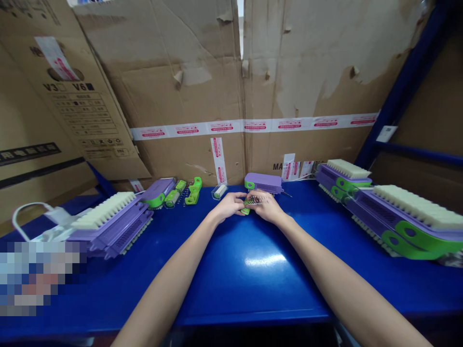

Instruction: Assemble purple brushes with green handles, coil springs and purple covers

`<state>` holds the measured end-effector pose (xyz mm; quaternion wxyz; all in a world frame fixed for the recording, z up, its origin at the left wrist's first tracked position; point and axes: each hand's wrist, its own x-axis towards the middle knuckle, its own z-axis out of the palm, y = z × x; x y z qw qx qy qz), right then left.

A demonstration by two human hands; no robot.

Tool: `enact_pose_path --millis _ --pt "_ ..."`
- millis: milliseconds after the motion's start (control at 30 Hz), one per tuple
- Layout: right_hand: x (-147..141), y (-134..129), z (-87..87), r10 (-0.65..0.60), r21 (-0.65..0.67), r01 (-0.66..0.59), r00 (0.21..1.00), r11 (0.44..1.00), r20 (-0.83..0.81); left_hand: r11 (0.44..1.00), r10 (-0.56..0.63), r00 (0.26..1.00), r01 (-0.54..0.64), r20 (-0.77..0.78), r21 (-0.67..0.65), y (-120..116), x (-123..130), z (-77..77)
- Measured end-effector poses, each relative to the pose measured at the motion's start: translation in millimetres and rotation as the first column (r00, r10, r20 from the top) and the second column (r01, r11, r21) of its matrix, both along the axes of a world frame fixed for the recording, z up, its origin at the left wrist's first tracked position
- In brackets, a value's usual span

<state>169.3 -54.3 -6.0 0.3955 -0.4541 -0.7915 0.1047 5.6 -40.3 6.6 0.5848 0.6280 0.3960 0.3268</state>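
Both hands meet near the back middle of the blue table. My left hand is closed, its fingertips on a small green plastic part. My right hand is closed around a metal coil spring, which lies against the green part. Fingers hide much of both pieces. Just behind my hands lies a purple brush body with a green end, and a thin metal rod sticks out at its right. To the left sits a small clear-and-white block.
At left, purple brushes with cream bristles are stacked beside a white plug and cable. Loose green parts and small springs lie nearby. More brushes are piled at right. Cardboard walls the back; a blue post stands right.
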Motion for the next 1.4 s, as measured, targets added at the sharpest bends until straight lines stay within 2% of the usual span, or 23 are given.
enact_pose_path --millis 233,400,667,767,900,1100,1267,1400 --pt "-1 -3 2.7 -0.09 -0.019 0.093 0.989 0.995 0.121 0.998 0.027 0.996 -0.022 -0.087 0.052 -3 5 3.2" --pt "0 3 -3.5 -0.078 -0.081 0.085 0.993 0.993 0.087 0.997 0.056 0.99 -0.048 -0.127 0.059 -3 8 3.5" --pt "0 9 -9.4 0.023 -0.154 -0.04 0.993 0.987 -0.113 0.996 0.074 0.99 -0.068 -0.121 0.052 -6 7 4.5" --pt "0 10 -8.5 0.089 -0.182 -0.132 0.969 0.974 -0.231 0.997 0.065 0.992 -0.059 -0.113 0.05 -5 7 4.5" --pt "-1 9 -4.3 0.169 -0.233 -0.248 0.935 0.94 -0.311 0.998 0.034 0.994 -0.028 -0.105 0.061 -3 7 3.5" --pt "-2 8 -2.1 0.168 -0.181 -0.236 0.931 0.955 -0.324 0.996 -0.047 0.994 0.053 -0.098 0.066 0 4 1.7" --pt "-2 10 -4.0 0.169 -0.134 -0.206 0.955 0.969 -0.245 0.997 -0.053 0.993 0.059 -0.109 0.055 1 3 0.2" --pt "-1 14 -6.8 0.158 -0.148 -0.199 0.956 0.969 -0.247 0.996 -0.079 0.992 0.083 -0.101 0.043 2 1 -0.7"
